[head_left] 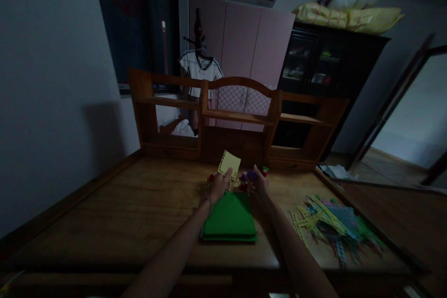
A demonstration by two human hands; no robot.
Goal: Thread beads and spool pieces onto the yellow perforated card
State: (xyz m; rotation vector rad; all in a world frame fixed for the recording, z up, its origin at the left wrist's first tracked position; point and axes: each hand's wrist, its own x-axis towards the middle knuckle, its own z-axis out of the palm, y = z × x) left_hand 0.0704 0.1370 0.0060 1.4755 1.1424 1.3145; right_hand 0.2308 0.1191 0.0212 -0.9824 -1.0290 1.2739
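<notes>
Left hand (219, 186) pinching a squarish yellow paper sheet with punched edges (230, 161), which juts forward from the thumb.
The right hand (261, 186), farther from the sheet, is by a small purple object (251, 175); whether it grips, I cannot tell. Left fingers hide beneath the sheet; dimness blurs the bits between.

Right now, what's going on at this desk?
A person's left hand holds a yellow paper piece with holes along its edges. The right hand is beside a purple object; whether it touches that is unclear. A green stack lies on the desk between the forearms, with a pile of colored strips to the right.
</notes>
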